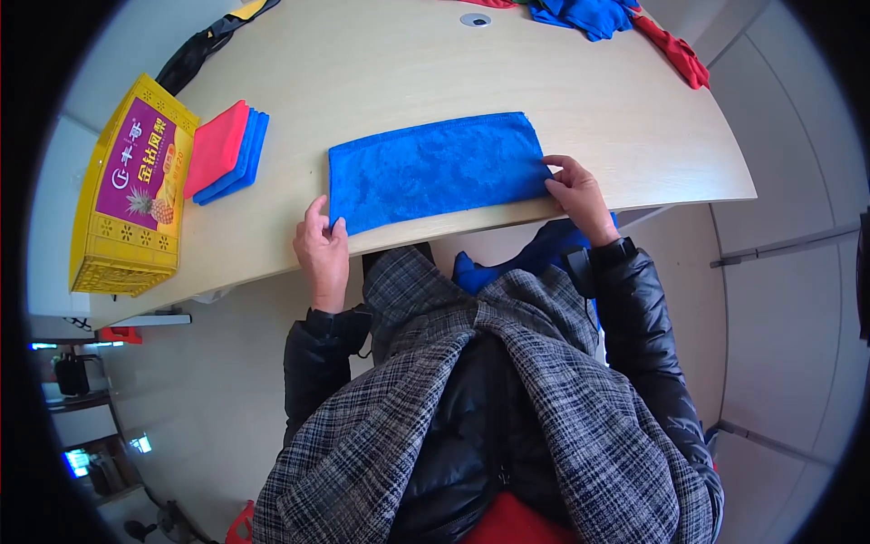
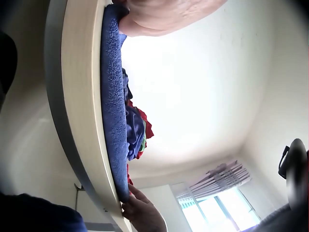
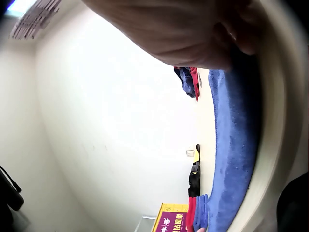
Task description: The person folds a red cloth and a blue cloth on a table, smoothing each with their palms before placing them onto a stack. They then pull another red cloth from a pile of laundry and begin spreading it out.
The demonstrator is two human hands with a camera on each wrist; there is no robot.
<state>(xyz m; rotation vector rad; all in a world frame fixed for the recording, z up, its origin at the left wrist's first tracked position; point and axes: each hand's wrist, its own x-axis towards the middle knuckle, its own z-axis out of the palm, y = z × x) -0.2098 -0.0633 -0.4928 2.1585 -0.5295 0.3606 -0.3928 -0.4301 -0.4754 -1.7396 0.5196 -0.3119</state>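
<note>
Blue cloth (image 1: 435, 172), one, flat along the table's (image 1: 362, 63) near edge. Right hand (image 1: 580, 201): pinches its right edge. Left hand (image 1: 323, 258): open, thumb touching its near left corner. Leftward: folded cloths (image 1: 217, 150), yellow box (image 1: 136, 186).

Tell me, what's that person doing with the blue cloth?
Someone has both hands on a blue cloth lying flat near the table's edge. The right hand pinches one end, and the left hand touches the near corner at the other. Folded red and blue cloths sit beside a yellow box; more cloths lie crumpled at the far side.
</note>
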